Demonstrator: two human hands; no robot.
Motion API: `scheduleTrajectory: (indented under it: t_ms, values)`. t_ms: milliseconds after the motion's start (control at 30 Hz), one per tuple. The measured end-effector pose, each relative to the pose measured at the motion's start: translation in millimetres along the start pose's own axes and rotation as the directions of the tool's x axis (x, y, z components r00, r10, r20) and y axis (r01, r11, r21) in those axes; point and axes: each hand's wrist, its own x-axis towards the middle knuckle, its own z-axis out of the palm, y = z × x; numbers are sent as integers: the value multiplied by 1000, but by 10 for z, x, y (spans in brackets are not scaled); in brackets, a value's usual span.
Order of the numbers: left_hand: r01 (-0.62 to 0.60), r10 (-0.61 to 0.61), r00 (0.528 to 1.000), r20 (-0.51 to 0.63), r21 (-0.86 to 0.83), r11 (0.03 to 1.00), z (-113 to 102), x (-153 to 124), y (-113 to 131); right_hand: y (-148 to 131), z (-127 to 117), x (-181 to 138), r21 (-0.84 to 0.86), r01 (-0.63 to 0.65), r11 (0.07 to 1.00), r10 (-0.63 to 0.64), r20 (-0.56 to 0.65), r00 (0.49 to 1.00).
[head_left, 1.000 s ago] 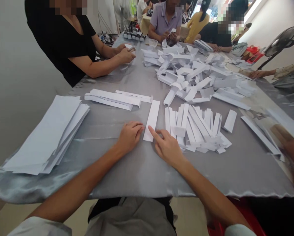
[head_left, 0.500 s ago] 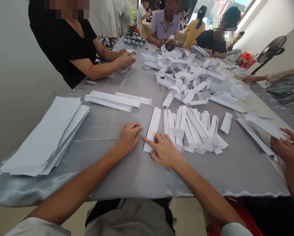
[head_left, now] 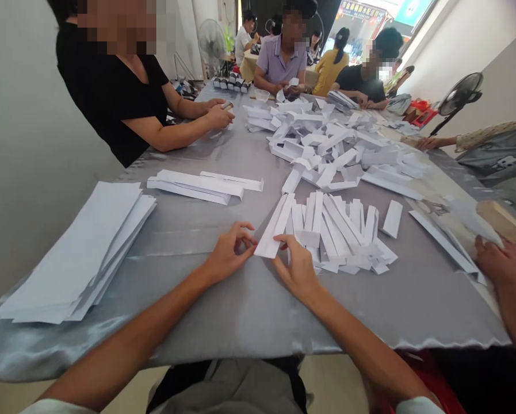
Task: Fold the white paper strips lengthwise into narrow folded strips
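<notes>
While R fingers (head_left: 285,238) pinch wht paper strip (head_left: 271,230) nr end | L fingers (head_left: 241,225) at corner, grip unclear

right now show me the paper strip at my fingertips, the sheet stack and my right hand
Paper strip (head_left: 275,227): head view, its middle
Sheet stack (head_left: 75,247): head view, top sheet
Right hand (head_left: 299,265): head view, back of hand

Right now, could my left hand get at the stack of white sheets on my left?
Probably yes: only grey tablecloth shows between your left hand and the stack of white sheets, though that hand is busy beside the folded white strip.
</notes>
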Motion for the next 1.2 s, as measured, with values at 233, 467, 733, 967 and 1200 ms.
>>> scheduleTrajectory:
  t_ms: [233, 467, 733, 967, 1200]
  values:
    - [-24, 17, 1000, -20, -450, 893, 143, -51, 18, -125, 71, -40, 450, -128, 884, 132, 22, 991]
    - [-72, 30, 995, -94, -484, 872, 119, -28, -12, -115, 123, -99, 476, -116, 872, 119, 24, 993]
    - [-8, -35, 996, -86, -454, 891, 129, -52, -38, -77, 132, -89, 487, -147, 861, 161, 13, 987]
    - [-35, -17, 992, -125, -404, 914, 120, -58, -30, -93, 128, -75, 496, -134, 858, 161, -13, 987]
    - [15, -83, 988, -128, -464, 886, 154, -79, 53, -94, 184, -91, 559, -238, 794, 269, 29, 963]
